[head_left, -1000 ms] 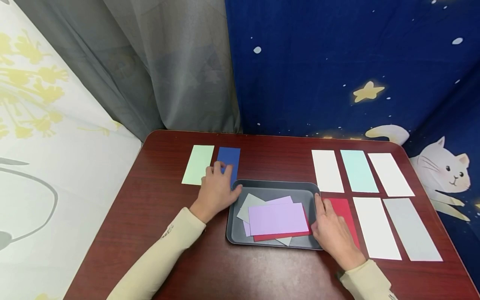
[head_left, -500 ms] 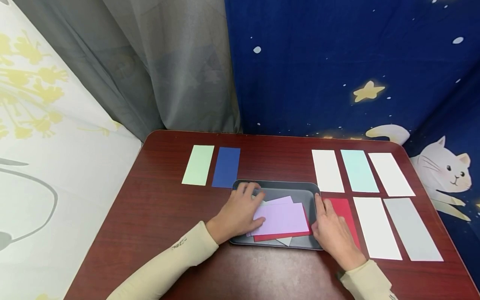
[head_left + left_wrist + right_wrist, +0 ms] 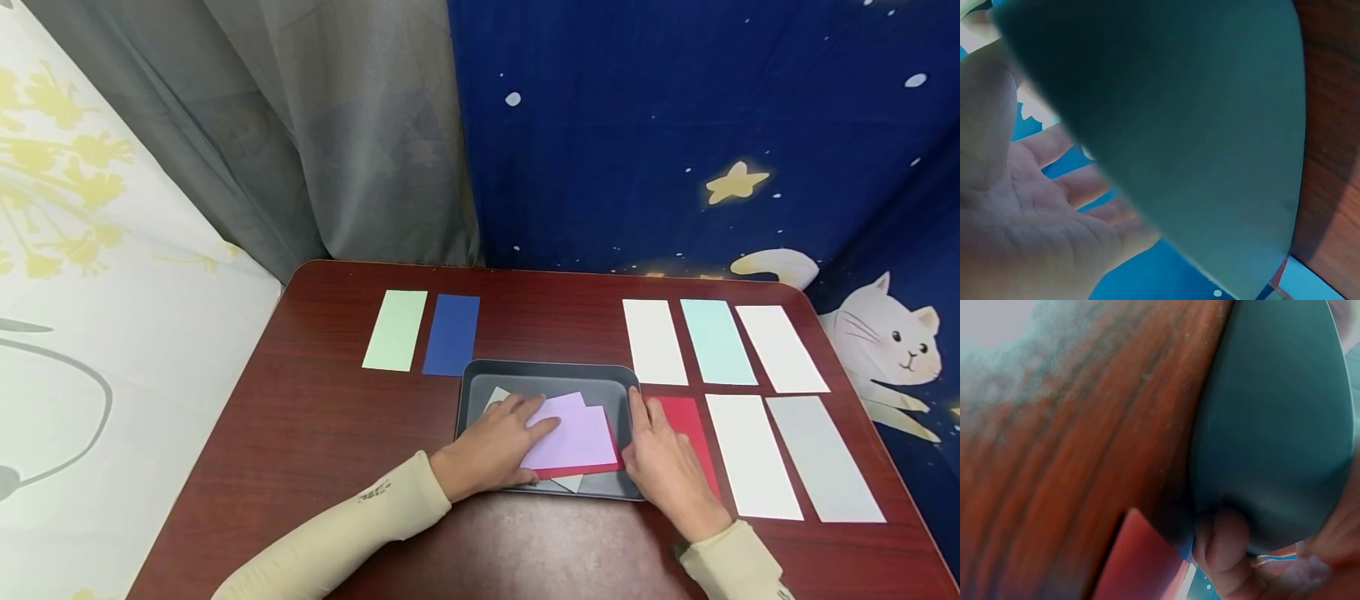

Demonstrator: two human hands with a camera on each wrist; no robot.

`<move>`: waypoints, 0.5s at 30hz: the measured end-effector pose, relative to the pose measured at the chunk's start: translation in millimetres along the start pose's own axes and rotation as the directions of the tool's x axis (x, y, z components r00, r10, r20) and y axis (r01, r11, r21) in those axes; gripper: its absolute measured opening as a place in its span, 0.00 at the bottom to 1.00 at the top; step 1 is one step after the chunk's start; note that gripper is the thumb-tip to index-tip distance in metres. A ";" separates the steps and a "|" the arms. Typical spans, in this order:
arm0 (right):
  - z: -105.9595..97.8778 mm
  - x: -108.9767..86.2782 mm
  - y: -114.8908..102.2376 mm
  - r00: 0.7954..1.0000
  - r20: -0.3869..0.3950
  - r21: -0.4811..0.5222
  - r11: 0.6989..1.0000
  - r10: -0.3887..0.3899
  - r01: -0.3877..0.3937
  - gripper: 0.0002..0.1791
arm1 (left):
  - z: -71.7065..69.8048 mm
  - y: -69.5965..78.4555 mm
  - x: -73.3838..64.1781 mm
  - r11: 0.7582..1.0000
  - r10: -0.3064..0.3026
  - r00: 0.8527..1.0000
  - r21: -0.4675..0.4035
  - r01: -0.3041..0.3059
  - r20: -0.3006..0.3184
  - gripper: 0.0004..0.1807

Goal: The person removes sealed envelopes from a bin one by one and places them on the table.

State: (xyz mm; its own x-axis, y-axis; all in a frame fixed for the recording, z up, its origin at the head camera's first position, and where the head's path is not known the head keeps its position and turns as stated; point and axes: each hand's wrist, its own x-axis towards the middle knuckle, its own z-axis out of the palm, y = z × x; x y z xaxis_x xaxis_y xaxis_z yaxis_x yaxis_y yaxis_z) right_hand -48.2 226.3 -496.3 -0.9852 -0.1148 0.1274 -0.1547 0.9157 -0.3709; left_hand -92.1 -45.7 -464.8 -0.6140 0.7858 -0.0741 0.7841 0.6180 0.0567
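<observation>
A dark grey baking tray (image 3: 551, 367) lies on the table, with several loose paper cards inside. On top is a lilac card (image 3: 573, 437); under it show another lilac card (image 3: 566, 402), a red card (image 3: 602, 469) and a grey card (image 3: 498, 396). My left hand (image 3: 491, 446) reaches over the tray's left part, its fingers relaxed over the pile and covering the cards' left ends. In the left wrist view the tray wall (image 3: 1210, 137) hides its fingertips. My right hand (image 3: 671, 471) grips the tray's right rim, its fingertips (image 3: 1229, 537) against the outer wall.
Left behind the tray lie a green card (image 3: 395, 330) and a blue card (image 3: 452, 335). On the right are a red card (image 3: 693, 429), partly under the right hand, several white cards (image 3: 753, 454), a turquoise card (image 3: 718, 342) and a grey card (image 3: 825, 458). Curtains (image 3: 600, 150) hang behind the table.
My left hand has moved right and toward me, from the blue card and tray corner to over the card pile. The right hand and the tray have stayed in place.
</observation>
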 end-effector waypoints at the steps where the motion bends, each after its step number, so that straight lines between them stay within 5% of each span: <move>1: -0.3 -0.1 -0.2 1.000 0.002 0.000 1.000 0.000 0.000 0.45 | 0.6 0.2 0.1 1.000 0.001 1.000 -0.001 -0.001 0.007 0.46; 6: -1.2 -0.5 -1.1 1.000 0.000 -0.001 1.000 -0.002 0.002 0.44 | 2.7 0.7 0.2 1.000 0.000 0.999 -0.004 0.000 0.037 0.44; 15: -1.5 -0.5 -1.2 1.000 0.004 0.001 1.000 0.003 -0.003 0.45 | 5.4 -0.9 -0.3 0.999 0.031 0.999 0.024 -0.030 -0.026 0.40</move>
State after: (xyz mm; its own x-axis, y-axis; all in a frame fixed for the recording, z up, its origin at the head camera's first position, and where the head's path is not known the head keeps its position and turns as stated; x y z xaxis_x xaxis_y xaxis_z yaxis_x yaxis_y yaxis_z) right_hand -47.4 225.8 -494.5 -0.9860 -0.1134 0.1225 -0.1515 0.9159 -0.3718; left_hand -92.1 -46.6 -470.1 -0.5917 0.8049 -0.0460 0.8043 0.5932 0.0346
